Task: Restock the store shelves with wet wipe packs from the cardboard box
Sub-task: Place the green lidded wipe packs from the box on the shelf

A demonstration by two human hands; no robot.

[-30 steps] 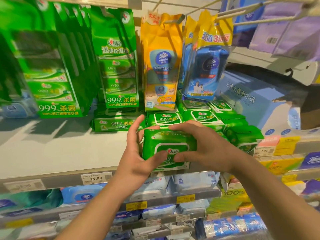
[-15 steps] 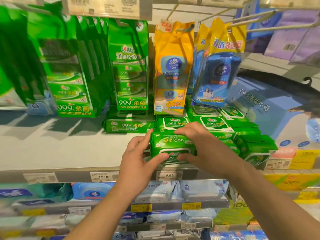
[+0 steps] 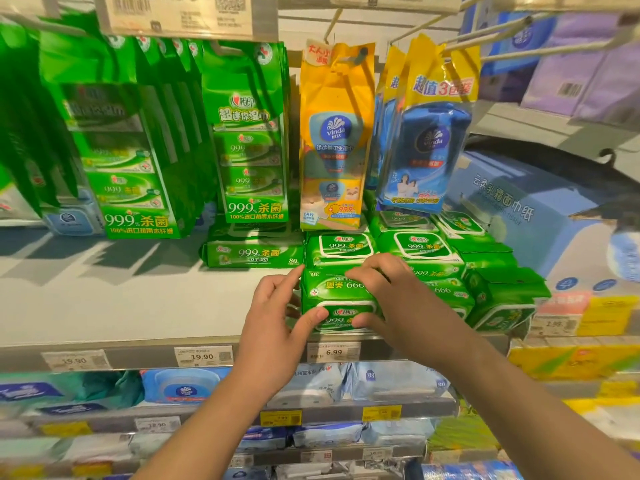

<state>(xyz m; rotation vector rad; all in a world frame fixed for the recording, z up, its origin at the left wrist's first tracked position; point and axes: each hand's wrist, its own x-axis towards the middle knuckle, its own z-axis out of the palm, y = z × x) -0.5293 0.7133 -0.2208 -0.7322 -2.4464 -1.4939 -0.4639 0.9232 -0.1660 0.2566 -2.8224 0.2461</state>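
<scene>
1. Wet wipe pack (image 3: 337,299): green, at the shelf (image 3: 104,306) front edge, print upside down, lid flap nearest that edge; long axis unclear.
2. Bare shelf: open room left of pack.
3. Green packs (image 3: 415,251): touching pack behind and right.
4. Left hand (image 3: 277,313), right hand (image 3: 388,292): both grasp pack.

standing in tiers, pale store shelves (image 3: 104,306) edged with price tags (image 3: 202,356); jutting overhead, white hanging pegs (image 3: 502,36); glaring brightly from above.
</scene>
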